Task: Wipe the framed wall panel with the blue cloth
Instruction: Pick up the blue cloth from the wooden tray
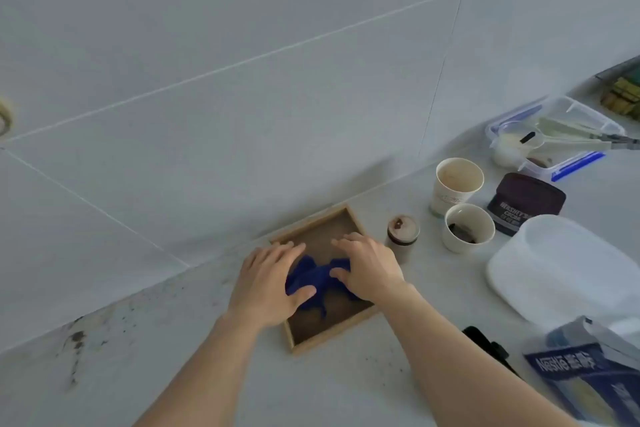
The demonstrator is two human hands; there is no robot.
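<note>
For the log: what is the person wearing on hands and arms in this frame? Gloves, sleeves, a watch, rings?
Nothing is worn as far as the head view shows. The left hand and the right hand are bare, with no gloves and no rings visible. Both forearms are uncovered down to the bottom edge of the picture, with no sleeve cuff in view, and neither wrist carries a watch or band.

Just right of the grip stands a small jar. Farther right sit two paper cups, a cocoa tin and a white lid.
</note>
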